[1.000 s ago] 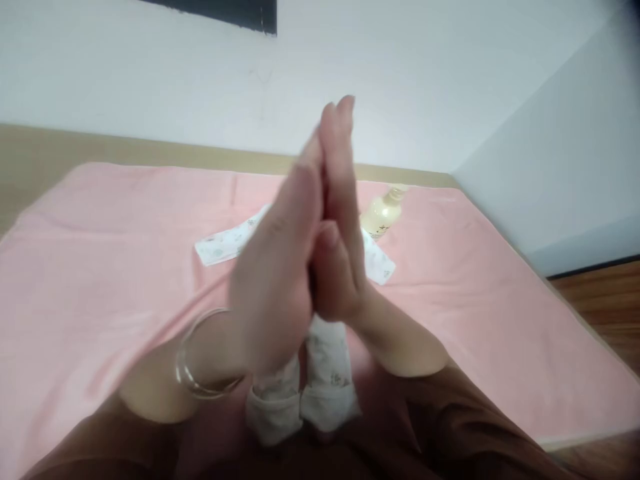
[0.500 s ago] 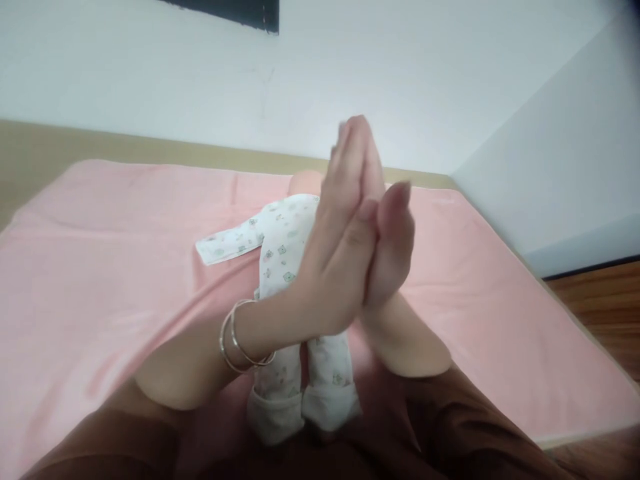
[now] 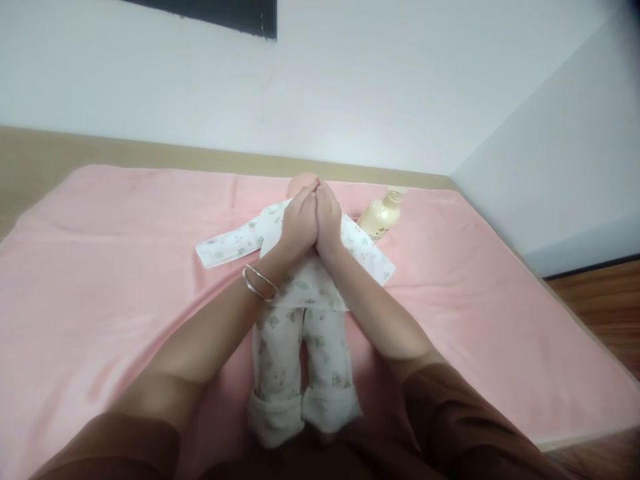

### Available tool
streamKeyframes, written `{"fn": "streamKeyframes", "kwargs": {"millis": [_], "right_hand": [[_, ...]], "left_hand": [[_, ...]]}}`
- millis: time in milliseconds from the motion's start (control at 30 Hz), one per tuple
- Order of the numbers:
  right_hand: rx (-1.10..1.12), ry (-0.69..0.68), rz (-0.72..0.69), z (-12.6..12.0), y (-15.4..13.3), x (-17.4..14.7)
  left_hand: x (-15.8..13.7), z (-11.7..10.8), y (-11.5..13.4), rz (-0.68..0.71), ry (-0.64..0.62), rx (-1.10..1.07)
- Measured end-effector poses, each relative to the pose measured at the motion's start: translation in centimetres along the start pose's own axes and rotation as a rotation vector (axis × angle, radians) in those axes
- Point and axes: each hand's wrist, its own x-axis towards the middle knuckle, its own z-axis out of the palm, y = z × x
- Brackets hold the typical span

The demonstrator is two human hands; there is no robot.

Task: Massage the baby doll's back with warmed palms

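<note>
A baby-sized figure, seemingly a doll, lies on its back in a white patterned top (image 3: 310, 287) and matching trousers (image 3: 277, 353) with turned-up cuffs. Its round head (image 3: 301, 181) shows behind my hands; the rest of the head is covered. My left hand (image 3: 299, 220), with silver bangles at the wrist, and my right hand (image 3: 329, 220) meet over the neck and lower head. Their thumb sides touch and the fingers reach forward, stretched and slightly cupped, with nothing held. Whether the fingers press on the head is hidden.
A pale yellow bottle (image 3: 381, 217) lies tilted beside the figure's sleeve on the right. Under everything spreads a pink blanket (image 3: 125, 267). Behind stands a white wall (image 3: 200, 100) with a dark panel at the top; a wooden floor (image 3: 597, 293) shows at the right.
My hands, pressed palm to palm in the air before, have moved forward and down to the figure's neck and head. The bottle and right sleeve have come into sight.
</note>
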Motion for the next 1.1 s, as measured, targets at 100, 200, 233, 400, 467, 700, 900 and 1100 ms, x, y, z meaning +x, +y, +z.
{"fn": "streamKeyframes", "kwargs": {"millis": [100,200,233,400,467,700,900,1100], "right_hand": [[-0.059,0.019,-0.024,-0.5,-0.6,-0.5],[-0.121,0.021,-0.088,-0.7,-0.6,-0.7],[-0.139,0.015,-0.107,-0.7,-0.6,-0.8],[-0.251,-0.046,-0.138,-0.5,0.3,-0.9],[-0.291,-0.065,-0.151,-0.4,1.1,-1.0],[-0.454,-0.098,-0.198,-0.8,2.9,-1.5],[-0.515,-0.148,-0.195,-1.9,2.5,-2.0],[-0.506,-0.147,-0.185,-2.1,2.8,-2.3]], "left_hand": [[0.2,-0.5,-0.5,-0.059,0.020,0.032],[0.3,-0.6,-1.1,-0.059,0.043,0.095],[0.3,-0.5,-1.3,-0.066,0.053,0.118],[-0.6,-0.4,-1.7,-0.114,0.076,0.231],[-0.9,-0.4,-1.9,-0.099,0.063,0.276],[-1.0,-0.5,-3.1,0.005,0.016,0.409],[-1.2,-0.5,-3.7,-0.007,0.026,0.391],[-1.9,-1.4,-5.1,0.018,-0.017,0.411]]}}
